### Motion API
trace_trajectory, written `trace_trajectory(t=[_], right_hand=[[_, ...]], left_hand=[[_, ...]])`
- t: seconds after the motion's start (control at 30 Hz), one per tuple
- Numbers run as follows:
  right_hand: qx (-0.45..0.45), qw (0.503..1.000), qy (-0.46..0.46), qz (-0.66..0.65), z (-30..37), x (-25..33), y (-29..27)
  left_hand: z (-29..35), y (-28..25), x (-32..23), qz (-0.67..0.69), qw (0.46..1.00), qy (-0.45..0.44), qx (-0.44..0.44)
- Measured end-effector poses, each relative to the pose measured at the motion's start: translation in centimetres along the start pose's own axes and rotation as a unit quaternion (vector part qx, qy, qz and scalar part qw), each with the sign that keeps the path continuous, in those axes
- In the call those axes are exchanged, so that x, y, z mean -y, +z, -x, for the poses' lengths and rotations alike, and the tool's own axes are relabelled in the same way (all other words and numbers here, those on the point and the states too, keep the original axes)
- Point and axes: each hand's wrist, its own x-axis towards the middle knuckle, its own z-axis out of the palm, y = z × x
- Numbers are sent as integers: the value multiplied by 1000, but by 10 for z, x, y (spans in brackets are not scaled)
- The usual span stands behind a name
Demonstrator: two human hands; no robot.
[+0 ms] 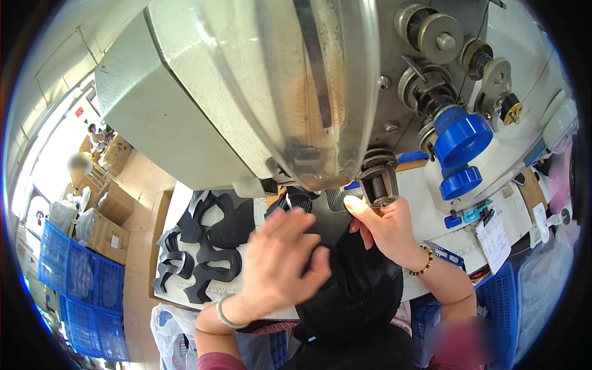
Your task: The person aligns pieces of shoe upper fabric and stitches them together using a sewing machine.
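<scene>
My left hand, a ring bangle on its wrist, hovers left of the needle area with thumb and fingers apart; it is slightly blurred and looks empty. Beside the presser-foot area, my right hand pinches the edge of a black shaped piece, thumb on top and fingers curled beneath. The black piece lies under the sewing machine and hangs toward my lap. The machine's head hides the needle itself. A clear plastic guard covers the head's front.
Several cut black pieces lie stacked on the white table at left. Blue tension knobs jut out at right. A paper slip and small tools lie on the right side. Blue crates and cartons stand on the floor at left.
</scene>
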Motion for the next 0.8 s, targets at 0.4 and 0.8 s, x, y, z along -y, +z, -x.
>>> trace_trajectory(t=[0.4, 0.8], right_hand=[[-8, 972, -152, 180, -12, -21, -10], [-163, 782, -365, 478, -24, -31, -31]], left_hand=[[7, 50, 18, -83, 987, 106, -88], [-1, 54, 31, -50, 990, 83, -100]])
